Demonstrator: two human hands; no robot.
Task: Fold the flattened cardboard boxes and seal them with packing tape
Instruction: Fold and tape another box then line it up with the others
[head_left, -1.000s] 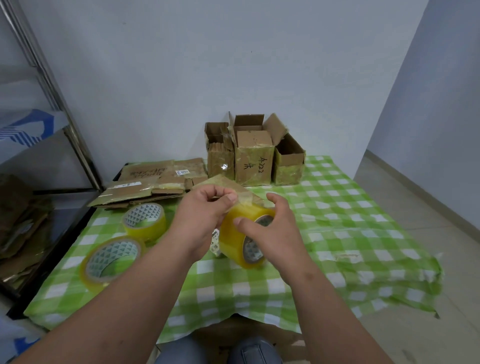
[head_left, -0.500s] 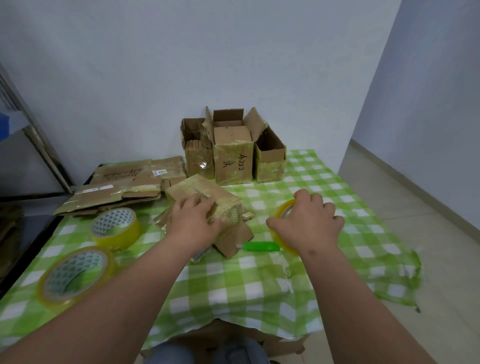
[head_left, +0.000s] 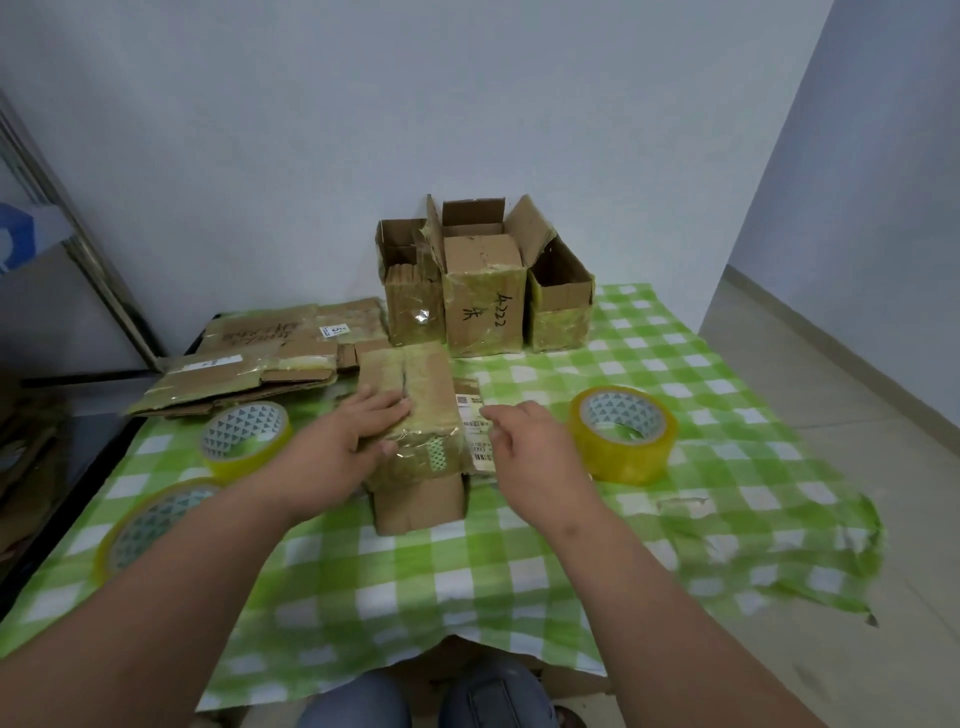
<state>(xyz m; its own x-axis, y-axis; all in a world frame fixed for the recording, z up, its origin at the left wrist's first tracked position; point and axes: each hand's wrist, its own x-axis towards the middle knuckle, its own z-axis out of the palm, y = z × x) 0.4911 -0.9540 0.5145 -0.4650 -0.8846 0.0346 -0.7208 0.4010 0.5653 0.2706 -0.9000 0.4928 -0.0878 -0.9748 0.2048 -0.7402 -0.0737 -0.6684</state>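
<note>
The left hand (head_left: 353, 441) lay flat on top of the cardboard box (head_left: 415, 415), fingers straight and pressing along its taped seam, thumb against the near edge. The right hand (head_left: 524, 447) hovered just beside the box at its 3 o'clock side, fingers loosely spread and gripping nothing, fingertips close to the white shipping label (head_left: 475, 431); whether they touched it could not be told. The box sat at the middle of the green checked tablecloth (head_left: 519, 571), one flap hanging open toward 6 o'clock.

From the box, a roll of yellow packing tape (head_left: 623, 434) stood at 3 o'clock, just beyond the right hand. A second roll (head_left: 244, 439) lay at 9 o'clock, and a third roll (head_left: 150, 519) at about 8 o'clock near the table's edge. A stack of flattened boxes (head_left: 260, 364) lay at 10 o'clock. Three folded boxes (head_left: 483, 291) stood side by side at 12 o'clock against the wall, their top flaps open.
</note>
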